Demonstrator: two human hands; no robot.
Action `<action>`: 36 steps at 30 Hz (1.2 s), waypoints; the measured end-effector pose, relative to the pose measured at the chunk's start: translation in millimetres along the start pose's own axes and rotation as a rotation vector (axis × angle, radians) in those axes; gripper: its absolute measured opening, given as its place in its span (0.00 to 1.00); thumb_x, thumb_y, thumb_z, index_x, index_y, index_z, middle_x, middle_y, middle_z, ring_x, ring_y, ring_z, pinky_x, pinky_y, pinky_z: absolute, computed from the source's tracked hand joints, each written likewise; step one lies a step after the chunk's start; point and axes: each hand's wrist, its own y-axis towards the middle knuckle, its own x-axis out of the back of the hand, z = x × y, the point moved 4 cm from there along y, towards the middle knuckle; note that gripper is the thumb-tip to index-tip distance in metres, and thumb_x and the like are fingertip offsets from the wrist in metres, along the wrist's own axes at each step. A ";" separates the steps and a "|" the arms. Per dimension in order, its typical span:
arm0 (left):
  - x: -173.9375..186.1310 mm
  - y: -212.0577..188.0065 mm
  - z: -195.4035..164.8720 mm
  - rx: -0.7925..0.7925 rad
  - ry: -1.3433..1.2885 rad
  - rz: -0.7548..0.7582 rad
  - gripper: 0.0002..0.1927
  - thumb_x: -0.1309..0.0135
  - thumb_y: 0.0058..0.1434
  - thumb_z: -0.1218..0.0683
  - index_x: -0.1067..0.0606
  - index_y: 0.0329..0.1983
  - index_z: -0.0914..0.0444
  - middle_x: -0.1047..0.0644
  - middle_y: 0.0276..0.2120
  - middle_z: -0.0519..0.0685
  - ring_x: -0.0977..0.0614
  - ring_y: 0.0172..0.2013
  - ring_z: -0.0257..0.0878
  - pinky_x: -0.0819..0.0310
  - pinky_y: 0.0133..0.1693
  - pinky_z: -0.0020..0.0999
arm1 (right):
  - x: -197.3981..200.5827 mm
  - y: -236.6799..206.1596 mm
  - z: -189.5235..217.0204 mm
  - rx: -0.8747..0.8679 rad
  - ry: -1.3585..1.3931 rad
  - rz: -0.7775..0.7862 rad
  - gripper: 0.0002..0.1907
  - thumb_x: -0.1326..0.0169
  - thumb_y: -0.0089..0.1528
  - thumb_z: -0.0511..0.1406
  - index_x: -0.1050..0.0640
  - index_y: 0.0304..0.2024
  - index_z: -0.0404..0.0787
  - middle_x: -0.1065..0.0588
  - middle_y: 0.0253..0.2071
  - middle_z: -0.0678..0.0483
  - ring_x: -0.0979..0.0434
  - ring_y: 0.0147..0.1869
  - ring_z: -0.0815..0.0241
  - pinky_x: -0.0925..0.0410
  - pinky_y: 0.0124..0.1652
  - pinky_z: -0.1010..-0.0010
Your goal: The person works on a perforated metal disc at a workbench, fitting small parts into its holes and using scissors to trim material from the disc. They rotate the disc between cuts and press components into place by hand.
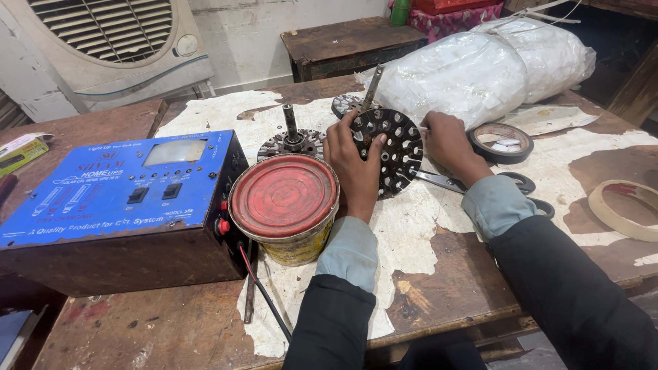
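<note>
- Dark slotted fan core (392, 152) stood tilted on the desk (445, 274); my left hand (353, 164) clasped its rim.
- My right hand (445, 140) pinched its far edge; slots looked empty, unwound.

Both hands, left (353, 168) and right (445, 140), on a tilted slotted motor core (393, 151) beside a red-lidded tin (284, 199).

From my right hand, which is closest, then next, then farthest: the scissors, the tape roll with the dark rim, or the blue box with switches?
Measured from the right hand:
1. Scissors: lying just below the wrist, on the table.
2. Dark-rimmed tape roll: a little off to the right, apart from the hand.
3. Blue box with switches: far across on the left, beyond the red-lidded tin.
</note>
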 end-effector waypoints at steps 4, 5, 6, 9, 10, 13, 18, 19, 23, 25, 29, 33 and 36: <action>-1.0 -0.5 0.1 0.004 -0.015 0.001 0.30 0.32 0.56 0.52 0.29 0.60 0.61 0.26 0.54 0.52 0.24 0.56 0.50 0.30 0.56 0.45 | 7.7 -0.6 -3.4 -0.186 0.266 -0.044 0.10 0.39 0.63 0.33 0.18 0.44 0.33 0.20 0.37 0.40 0.20 0.40 0.47 0.29 0.43 0.58; -1.4 -0.5 0.4 0.003 -0.020 -0.001 0.30 0.32 0.56 0.53 0.29 0.60 0.61 0.26 0.54 0.52 0.24 0.56 0.50 0.30 0.57 0.45 | 9.3 -0.4 -4.7 -0.244 0.312 -0.071 0.10 0.39 0.63 0.33 0.19 0.45 0.33 0.20 0.37 0.42 0.20 0.39 0.51 0.29 0.41 0.60; -1.8 -0.3 0.5 0.002 -0.023 -0.003 0.30 0.32 0.56 0.53 0.29 0.60 0.61 0.26 0.54 0.52 0.24 0.56 0.51 0.30 0.57 0.45 | 11.1 0.7 -6.3 -0.302 0.359 -0.098 0.10 0.40 0.64 0.33 0.19 0.45 0.34 0.20 0.37 0.44 0.21 0.38 0.55 0.29 0.40 0.62; -4.2 -0.4 2.0 0.021 -0.010 0.006 0.31 0.32 0.55 0.52 0.29 0.60 0.61 0.26 0.54 0.52 0.24 0.56 0.49 0.30 0.56 0.45 | 16.3 2.5 -9.3 -0.342 0.409 -0.172 0.10 0.39 0.64 0.33 0.19 0.45 0.33 0.20 0.36 0.47 0.23 0.37 0.59 0.29 0.38 0.65; -4.7 -0.6 1.9 0.020 -0.013 0.005 0.31 0.31 0.55 0.52 0.29 0.60 0.61 0.26 0.54 0.52 0.24 0.56 0.49 0.30 0.56 0.45 | 18.3 3.2 -10.7 -0.334 0.411 -0.195 0.10 0.39 0.65 0.33 0.19 0.45 0.32 0.20 0.36 0.47 0.24 0.37 0.59 0.30 0.38 0.65; -5.6 -1.0 2.2 0.016 -0.017 0.003 0.31 0.31 0.55 0.52 0.29 0.60 0.61 0.26 0.54 0.52 0.25 0.56 0.49 0.31 0.56 0.45 | 20.6 8.3 -20.3 -0.402 0.411 -0.207 0.10 0.40 0.64 0.34 0.19 0.45 0.33 0.20 0.38 0.49 0.23 0.37 0.62 0.29 0.38 0.66; -5.3 -1.3 0.4 0.005 -0.014 -0.004 0.31 0.31 0.55 0.52 0.29 0.60 0.61 0.26 0.54 0.51 0.25 0.56 0.50 0.31 0.57 0.45 | 42.8 3.6 -42.2 -0.332 0.213 -0.339 0.11 0.39 0.64 0.32 0.19 0.45 0.29 0.21 0.42 0.39 0.21 0.44 0.46 0.29 0.44 0.55; -5.1 -1.1 0.4 0.010 -0.015 -0.002 0.31 0.31 0.55 0.53 0.29 0.60 0.61 0.26 0.54 0.51 0.25 0.56 0.50 0.31 0.57 0.45 | 49.0 1.9 -46.7 -0.299 0.117 -0.362 0.11 0.39 0.64 0.32 0.19 0.45 0.28 0.22 0.43 0.36 0.21 0.47 0.41 0.29 0.46 0.53; -3.9 -0.7 -0.4 0.019 -0.017 0.007 0.31 0.31 0.55 0.53 0.29 0.61 0.61 0.26 0.54 0.52 0.25 0.56 0.50 0.31 0.57 0.45 | 60.7 -7.0 -71.9 -0.435 -0.229 -0.078 0.14 0.41 0.63 0.34 0.20 0.48 0.29 0.23 0.47 0.29 0.23 0.52 0.29 0.30 0.51 0.47; -3.0 -0.6 -0.6 0.017 -0.015 0.007 0.31 0.32 0.55 0.53 0.29 0.61 0.61 0.26 0.54 0.52 0.25 0.56 0.50 0.31 0.57 0.45 | 65.8 -12.4 -84.4 -0.592 -0.265 0.065 0.17 0.41 0.60 0.35 0.20 0.49 0.29 0.23 0.50 0.31 0.23 0.56 0.31 0.29 0.53 0.48; -3.4 -0.5 -1.1 0.023 -0.014 0.006 0.31 0.31 0.55 0.53 0.29 0.61 0.61 0.26 0.54 0.52 0.25 0.56 0.50 0.31 0.57 0.45 | 73.5 -16.5 -92.7 -0.670 -0.289 0.072 0.21 0.42 0.60 0.35 0.22 0.51 0.27 0.24 0.52 0.31 0.24 0.58 0.31 0.30 0.53 0.48; -3.1 -0.9 -0.9 0.005 -0.020 -0.011 0.31 0.31 0.55 0.54 0.29 0.60 0.61 0.26 0.54 0.52 0.25 0.56 0.51 0.31 0.57 0.46 | 67.9 -18.9 -94.6 -0.679 -0.318 0.136 0.17 0.44 0.62 0.34 0.20 0.51 0.31 0.23 0.54 0.32 0.25 0.60 0.31 0.30 0.54 0.49; -3.3 -0.6 0.5 0.007 -0.025 -0.003 0.31 0.31 0.55 0.54 0.29 0.60 0.61 0.26 0.54 0.52 0.25 0.56 0.50 0.31 0.57 0.45 | 68.2 -21.5 -97.0 -0.680 -0.336 0.156 0.17 0.44 0.62 0.35 0.19 0.52 0.33 0.23 0.54 0.33 0.25 0.60 0.31 0.30 0.54 0.48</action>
